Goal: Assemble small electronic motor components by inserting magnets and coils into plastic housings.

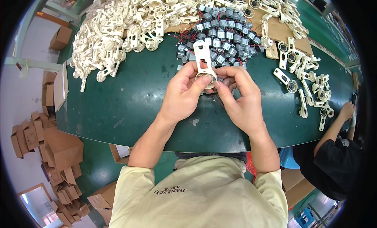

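Between both hands I hold a cream plastic housing (202,55), its long slotted handle end pointing away from me and its round ring end toward me. My left hand (183,90) grips the ring's left side, the thumb pressed on it. My right hand (240,94) closes on the ring's right side with thumb and fingers. Thin dark wires hang below the ring; what sits inside it is mostly hidden by my fingers. Just beyond lies a heap of small grey motors (226,33) with red and black wires.
A large pile of cream housings (106,35) covers the table's far left. More housings with round grilles (291,86) lie at the right, near a co-worker's hand (347,110). Cardboard (277,30) lies under the far parts. Cardboard boxes (63,149) stand on the floor at left.
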{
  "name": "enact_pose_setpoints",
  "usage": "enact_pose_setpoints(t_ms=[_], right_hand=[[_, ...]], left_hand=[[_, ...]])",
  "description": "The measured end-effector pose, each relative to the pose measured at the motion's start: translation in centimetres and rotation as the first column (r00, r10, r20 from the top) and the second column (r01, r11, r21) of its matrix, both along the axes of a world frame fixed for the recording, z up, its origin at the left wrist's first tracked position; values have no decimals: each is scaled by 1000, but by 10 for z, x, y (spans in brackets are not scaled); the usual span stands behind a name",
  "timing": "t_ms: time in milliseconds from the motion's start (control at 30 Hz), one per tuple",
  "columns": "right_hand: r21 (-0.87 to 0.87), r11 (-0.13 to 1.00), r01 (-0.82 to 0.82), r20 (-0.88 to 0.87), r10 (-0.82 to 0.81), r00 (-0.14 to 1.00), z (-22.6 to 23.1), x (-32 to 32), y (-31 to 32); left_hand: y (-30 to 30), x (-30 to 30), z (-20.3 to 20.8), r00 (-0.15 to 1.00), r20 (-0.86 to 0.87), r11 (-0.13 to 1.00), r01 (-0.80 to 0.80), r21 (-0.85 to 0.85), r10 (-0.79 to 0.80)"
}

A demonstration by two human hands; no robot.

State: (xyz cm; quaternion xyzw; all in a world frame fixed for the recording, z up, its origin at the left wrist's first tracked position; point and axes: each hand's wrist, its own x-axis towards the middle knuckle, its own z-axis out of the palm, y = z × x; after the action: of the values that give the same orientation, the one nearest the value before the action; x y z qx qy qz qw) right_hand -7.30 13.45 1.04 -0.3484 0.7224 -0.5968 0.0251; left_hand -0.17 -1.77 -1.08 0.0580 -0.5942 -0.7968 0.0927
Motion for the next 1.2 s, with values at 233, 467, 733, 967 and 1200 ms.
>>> enact_pose_setpoints(t_ms=[233, 467, 733, 967, 1200], right_hand=[[-108, 994, -5, 304, 38, 952, -14, -3, -1], [-170, 985, -16, 473, 96, 876, -11, -4, 1], [-70, 998, 0, 445, 31, 895, -13, -9, 3], [-106, 991, -85, 624, 133, 770, -9, -14, 5], [165, 807, 567, 137, -588, 797, -11, -89, 83]], left_hand=[[9, 1, 13, 1000, -8, 998, 7, 68, -6], [13, 1, 13, 1000, 10, 998, 28, 63, -29], [21, 2, 6, 1000, -15, 970, -10, -242, 7], [22, 7, 11, 998, 60, 965, 0, -264, 16], [-69, -19, -8, 797, -298, 344, -519, -783, 526]])
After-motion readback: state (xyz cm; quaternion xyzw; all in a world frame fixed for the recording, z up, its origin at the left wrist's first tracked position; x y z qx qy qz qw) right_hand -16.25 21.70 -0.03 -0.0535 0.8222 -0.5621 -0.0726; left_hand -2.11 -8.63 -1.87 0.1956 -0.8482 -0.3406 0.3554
